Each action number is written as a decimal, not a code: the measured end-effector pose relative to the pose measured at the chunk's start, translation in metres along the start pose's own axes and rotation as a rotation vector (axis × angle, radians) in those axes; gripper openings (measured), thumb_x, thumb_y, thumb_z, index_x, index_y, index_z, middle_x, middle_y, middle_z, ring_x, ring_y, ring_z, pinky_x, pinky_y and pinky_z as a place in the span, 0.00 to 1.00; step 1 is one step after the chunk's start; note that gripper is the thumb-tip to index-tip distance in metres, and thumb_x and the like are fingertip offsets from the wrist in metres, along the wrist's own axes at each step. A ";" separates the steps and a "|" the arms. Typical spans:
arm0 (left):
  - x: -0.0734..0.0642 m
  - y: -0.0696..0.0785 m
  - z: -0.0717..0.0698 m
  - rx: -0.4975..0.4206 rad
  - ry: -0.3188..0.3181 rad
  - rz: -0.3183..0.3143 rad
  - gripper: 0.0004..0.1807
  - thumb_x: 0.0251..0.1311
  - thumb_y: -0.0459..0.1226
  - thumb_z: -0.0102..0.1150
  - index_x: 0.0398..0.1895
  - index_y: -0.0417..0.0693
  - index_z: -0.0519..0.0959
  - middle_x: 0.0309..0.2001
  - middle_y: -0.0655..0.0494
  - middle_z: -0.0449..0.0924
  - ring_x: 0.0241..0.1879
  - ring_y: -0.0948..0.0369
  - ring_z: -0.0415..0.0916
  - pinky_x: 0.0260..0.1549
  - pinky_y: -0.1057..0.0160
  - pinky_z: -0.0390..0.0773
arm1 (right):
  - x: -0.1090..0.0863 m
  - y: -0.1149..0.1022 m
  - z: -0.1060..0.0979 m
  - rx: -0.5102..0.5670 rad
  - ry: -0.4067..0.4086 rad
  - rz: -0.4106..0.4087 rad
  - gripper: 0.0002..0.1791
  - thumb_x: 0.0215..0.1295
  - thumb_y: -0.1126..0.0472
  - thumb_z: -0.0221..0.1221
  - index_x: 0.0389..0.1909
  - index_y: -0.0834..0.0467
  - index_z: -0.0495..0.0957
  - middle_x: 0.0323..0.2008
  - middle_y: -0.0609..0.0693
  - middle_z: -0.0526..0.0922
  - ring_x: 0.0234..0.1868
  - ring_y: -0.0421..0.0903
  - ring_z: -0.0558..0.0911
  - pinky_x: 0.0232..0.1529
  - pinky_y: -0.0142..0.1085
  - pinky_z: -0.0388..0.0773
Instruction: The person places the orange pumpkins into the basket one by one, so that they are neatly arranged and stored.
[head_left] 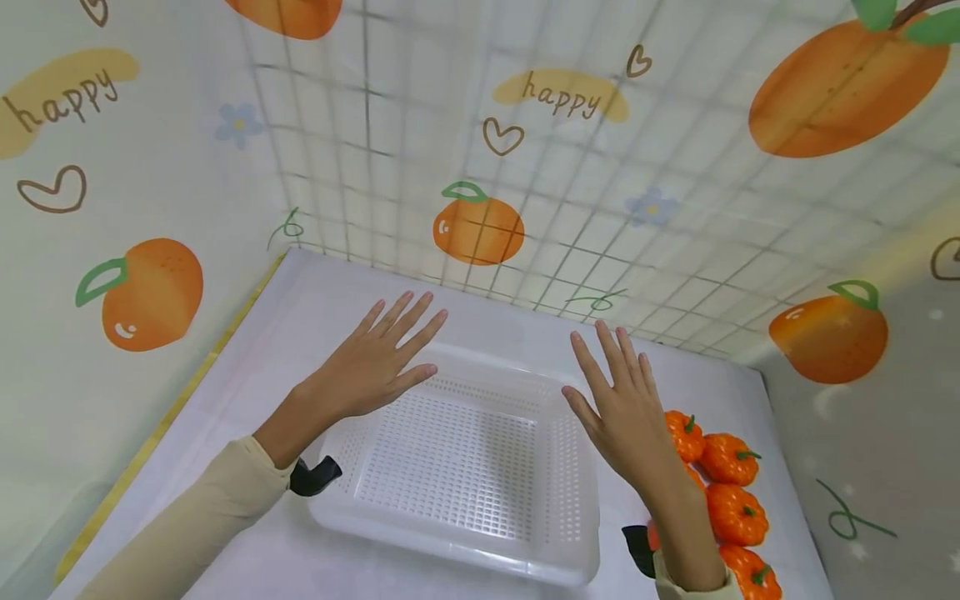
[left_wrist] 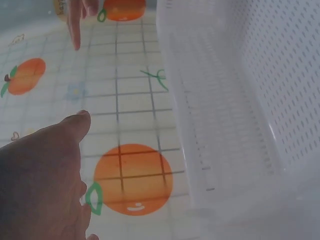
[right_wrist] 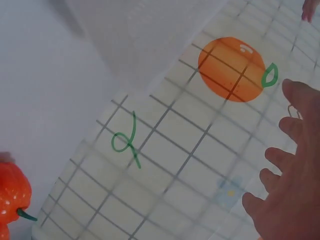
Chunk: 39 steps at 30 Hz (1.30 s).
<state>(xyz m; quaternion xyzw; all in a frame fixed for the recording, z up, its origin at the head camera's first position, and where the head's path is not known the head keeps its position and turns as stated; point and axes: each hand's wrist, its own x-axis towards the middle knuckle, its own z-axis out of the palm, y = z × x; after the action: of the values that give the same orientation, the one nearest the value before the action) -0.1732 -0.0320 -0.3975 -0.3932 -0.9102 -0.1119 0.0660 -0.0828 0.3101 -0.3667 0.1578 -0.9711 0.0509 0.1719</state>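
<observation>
- Head view: high, facing forward-down over white perforated plastic basket (head_left: pixel 450 546).
- Left wrist view: close beside basket, facing white grid-lined wall sheet (head_left: pixel 420 125).
- Right wrist view: tilted, facing same sheet.
- Head/left overlap: basket, sheet.

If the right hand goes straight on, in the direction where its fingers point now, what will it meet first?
Most likely the grid-patterned backdrop, perhaps near its green squiggle; nothing visible stands between it and the right hand, though the depth is unclear.

White rectangular perforated plastic basket (head_left: pixel 450 546), smooth, faintly glossy; orange ribbed pumpkins (head_left: pixel 738 514), shiny, plastic-looking; flat white surface (head_left: pixel 251 550), matt.
</observation>
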 end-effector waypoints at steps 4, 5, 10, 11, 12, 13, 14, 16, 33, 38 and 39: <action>-0.007 -0.008 0.004 -0.005 -0.006 -0.034 0.40 0.75 0.57 0.38 0.81 0.54 0.40 0.80 0.50 0.31 0.78 0.49 0.30 0.73 0.43 0.37 | -0.006 0.009 -0.001 0.005 -0.009 0.029 0.42 0.68 0.54 0.61 0.79 0.51 0.52 0.78 0.58 0.46 0.78 0.59 0.41 0.73 0.62 0.40; -0.008 -0.010 0.005 -0.007 -0.008 -0.042 0.40 0.75 0.57 0.38 0.81 0.54 0.39 0.80 0.50 0.31 0.78 0.49 0.30 0.73 0.43 0.37 | -0.008 0.011 -0.001 0.003 -0.013 0.036 0.42 0.68 0.54 0.61 0.79 0.51 0.52 0.79 0.58 0.46 0.78 0.58 0.40 0.73 0.61 0.39; -0.016 -0.023 0.013 -0.054 -0.014 -0.087 0.40 0.75 0.58 0.38 0.81 0.55 0.39 0.80 0.49 0.32 0.78 0.47 0.30 0.73 0.41 0.37 | -0.017 0.021 -0.002 -0.005 -0.040 0.081 0.42 0.68 0.53 0.60 0.79 0.51 0.52 0.79 0.57 0.43 0.78 0.59 0.40 0.72 0.62 0.39; -0.019 -0.026 0.015 -0.077 -0.022 -0.105 0.40 0.75 0.58 0.37 0.81 0.55 0.39 0.80 0.49 0.32 0.78 0.47 0.30 0.73 0.41 0.37 | -0.018 0.023 -0.002 -0.002 -0.044 0.089 0.42 0.69 0.53 0.60 0.79 0.51 0.52 0.79 0.57 0.43 0.78 0.60 0.41 0.72 0.63 0.40; -0.022 -0.030 0.017 -0.105 -0.032 -0.125 0.40 0.76 0.58 0.37 0.81 0.55 0.38 0.80 0.49 0.32 0.78 0.48 0.29 0.73 0.41 0.36 | -0.019 0.025 -0.002 0.000 -0.048 0.099 0.42 0.69 0.53 0.60 0.79 0.51 0.52 0.79 0.57 0.43 0.78 0.60 0.41 0.72 0.64 0.39; -0.025 -0.034 0.018 -0.136 -0.042 -0.145 0.40 0.76 0.58 0.36 0.81 0.55 0.37 0.80 0.49 0.32 0.78 0.48 0.29 0.73 0.40 0.36 | -0.020 0.027 -0.002 0.003 -0.051 0.108 0.42 0.69 0.53 0.60 0.79 0.52 0.52 0.79 0.58 0.43 0.78 0.60 0.41 0.72 0.64 0.39; -0.028 -0.038 0.021 -0.170 -0.057 -0.167 0.40 0.76 0.59 0.35 0.81 0.56 0.36 0.80 0.49 0.31 0.78 0.48 0.29 0.73 0.40 0.36 | -0.020 0.030 -0.002 0.006 -0.053 0.117 0.42 0.69 0.53 0.60 0.79 0.51 0.51 0.79 0.58 0.43 0.78 0.60 0.41 0.72 0.64 0.39; -0.034 -0.046 0.027 -0.262 -0.083 -0.202 0.40 0.76 0.60 0.33 0.81 0.58 0.34 0.80 0.50 0.31 0.78 0.48 0.29 0.73 0.40 0.36 | -0.022 0.037 -0.002 0.012 -0.052 0.134 0.42 0.69 0.54 0.60 0.79 0.52 0.51 0.79 0.60 0.44 0.78 0.62 0.41 0.71 0.66 0.39; -0.060 -0.077 0.081 -1.074 -0.116 -0.360 0.35 0.77 0.49 0.44 0.81 0.68 0.43 0.79 0.55 0.47 0.73 0.44 0.53 0.68 0.37 0.56 | -0.042 0.102 0.013 0.102 -0.148 0.361 0.41 0.73 0.57 0.55 0.79 0.57 0.45 0.76 0.69 0.42 0.74 0.73 0.43 0.64 0.75 0.43; -0.062 -0.078 0.083 -1.196 -0.150 -0.419 0.36 0.75 0.51 0.46 0.80 0.72 0.42 0.80 0.61 0.39 0.77 0.47 0.40 0.69 0.34 0.48 | -0.049 0.122 0.018 0.122 -0.205 0.482 0.42 0.73 0.58 0.55 0.79 0.59 0.43 0.74 0.74 0.44 0.70 0.77 0.48 0.57 0.79 0.50; -0.062 -0.078 0.083 -1.201 -0.155 -0.421 0.37 0.75 0.52 0.46 0.80 0.73 0.42 0.79 0.61 0.40 0.77 0.47 0.40 0.69 0.35 0.48 | -0.050 0.127 0.019 0.128 -0.218 0.513 0.42 0.73 0.58 0.55 0.79 0.60 0.43 0.73 0.74 0.45 0.69 0.78 0.49 0.56 0.79 0.52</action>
<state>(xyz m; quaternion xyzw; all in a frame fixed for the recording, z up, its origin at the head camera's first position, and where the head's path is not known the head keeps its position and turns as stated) -0.1908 -0.1060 -0.5027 -0.1814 -0.7488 -0.5843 -0.2551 -0.0850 0.4414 -0.4076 -0.0782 -0.9868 0.1366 0.0377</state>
